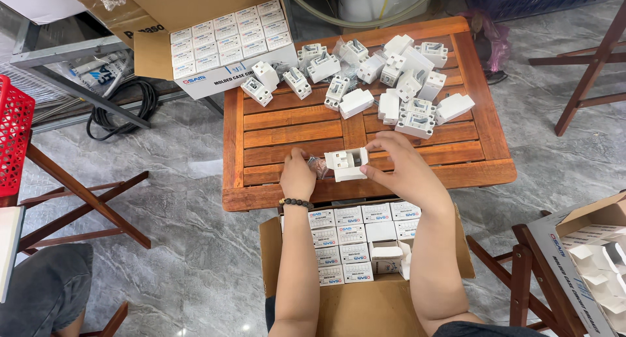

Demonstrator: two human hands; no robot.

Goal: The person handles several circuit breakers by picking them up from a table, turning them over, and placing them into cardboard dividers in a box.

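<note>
White breaker (347,163) clamped in the right hand (404,171) just above the wooden surface (293,131); left hand (297,174) pinched shut on a small clear packet (319,167) beside it. Risk judged: packet slipping from so slight a grip, or an elbow jostling the open carton of boxes (355,246) below.

One camera sits on the person's head. It looks steeply down, close above the wooden table (287,131).
</note>
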